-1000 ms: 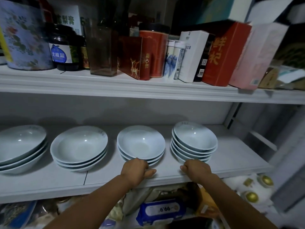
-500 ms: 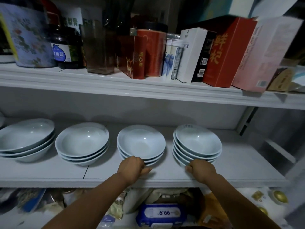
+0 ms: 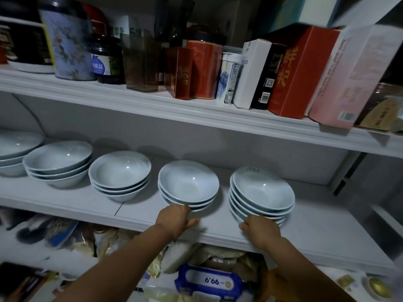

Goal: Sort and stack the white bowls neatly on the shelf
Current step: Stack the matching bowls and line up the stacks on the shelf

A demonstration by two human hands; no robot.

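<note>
Five stacks of white bowls (image 3: 120, 175) stand in a row on the middle shelf (image 3: 316, 227), running from the left edge of the frame to right of centre. The left hand (image 3: 175, 219) sits at the front of the fourth stack (image 3: 188, 185), in the lower centre, its knuckles against the lowest bowls and its thumb lying along the shelf. The right hand (image 3: 261, 228) sits likewise at the front of the fifth stack (image 3: 261, 192), the tallest, just to the right. The fingers of both hands are curled and hidden behind the backs of the hands, so I cannot tell whether they pinch a bowl rim or only press against it. The two stacks stand apart. Along the upper shelf (image 3: 141, 101) stand a floral tin (image 3: 69, 44), a dark jar (image 3: 104, 59) and a red box (image 3: 301, 70). A blue packet (image 3: 209, 280) lies at the bottom centre.
</note>
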